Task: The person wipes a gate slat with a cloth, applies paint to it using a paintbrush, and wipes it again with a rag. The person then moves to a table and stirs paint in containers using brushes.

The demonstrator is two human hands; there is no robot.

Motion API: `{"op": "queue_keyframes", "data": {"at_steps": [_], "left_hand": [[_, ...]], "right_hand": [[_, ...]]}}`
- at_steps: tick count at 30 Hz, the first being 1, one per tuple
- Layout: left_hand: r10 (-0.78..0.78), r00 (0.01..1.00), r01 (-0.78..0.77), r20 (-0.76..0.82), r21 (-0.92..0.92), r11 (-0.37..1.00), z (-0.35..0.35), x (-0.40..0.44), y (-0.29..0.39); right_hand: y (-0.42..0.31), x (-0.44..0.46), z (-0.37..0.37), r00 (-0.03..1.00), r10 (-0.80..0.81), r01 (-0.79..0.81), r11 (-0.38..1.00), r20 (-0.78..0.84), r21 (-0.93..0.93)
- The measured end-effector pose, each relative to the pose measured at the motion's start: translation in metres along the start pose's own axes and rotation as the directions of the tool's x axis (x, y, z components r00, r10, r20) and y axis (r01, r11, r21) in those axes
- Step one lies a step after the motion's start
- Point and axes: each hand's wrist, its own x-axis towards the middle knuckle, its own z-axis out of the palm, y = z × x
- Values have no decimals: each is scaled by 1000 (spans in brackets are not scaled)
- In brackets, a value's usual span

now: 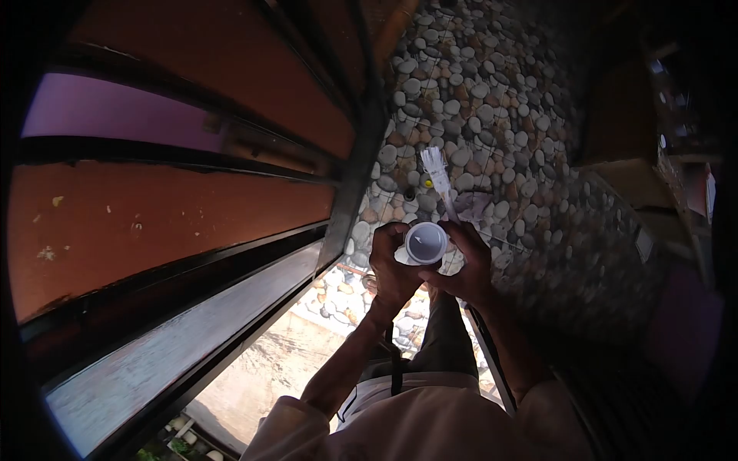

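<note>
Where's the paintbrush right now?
Head view, slightly right of centre: the paintbrush is at the right hand's fingers, bristles pointing away from the person, just beyond the white cup.

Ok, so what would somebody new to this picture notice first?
Probably the pale round cup near the middle, held between the left hand and right hand. Just above it, a whitened brush sticks up from the right hand. Then the orange panels framed in black on the left, and the pebble-patterned floor beyond the hands.
</note>
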Motion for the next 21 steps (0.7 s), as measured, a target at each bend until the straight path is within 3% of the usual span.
{"op": "queue_keyframes", "data": {"at_steps": [6, 9, 10, 11, 12, 14, 15, 19, 21], "left_hand": [[100, 994, -102, 31, 33, 994, -35, -18, 53], [149, 982, -148, 112, -20, 989, -61, -27, 81], [40, 992, -9, 118, -255, 967, -64, -33, 88], [-65, 986, 131, 153, -474, 871, -69, -39, 93], [-232, 929, 366, 289, -620, 694, -78, -41, 90], [-269, 892, 452, 364, -724, 521, -74, -44, 89], [-338, 791, 597, 511, -766, 239, -77, -40, 104], [-243, 794, 606, 557, -755, 251, -78, -42, 98], [-259, 856, 517, 448, -713, 474, -82, -48, 93]], "right_hand": [[-62, 4, -13, 995, -90, 91, 995, -30, 28], [-87, 1, -15, 991, -98, 109, 985, -86, 132], [-94, 0, -20, 993, -94, 104, 986, -76, 133], [-101, -1, -23, 994, -88, 96, 987, -64, 132], [-106, -1, -24, 989, -120, 131, 982, -83, 139], [-114, -1, -25, 988, -141, 149, 979, -67, 137], [-119, -2, -26, 988, -145, 151, 979, -53, 139], [-143, 1, -23, 983, -182, 183, 979, -20, 84], [-148, 4, -19, 977, -210, 206, 973, 31, 102]]}}
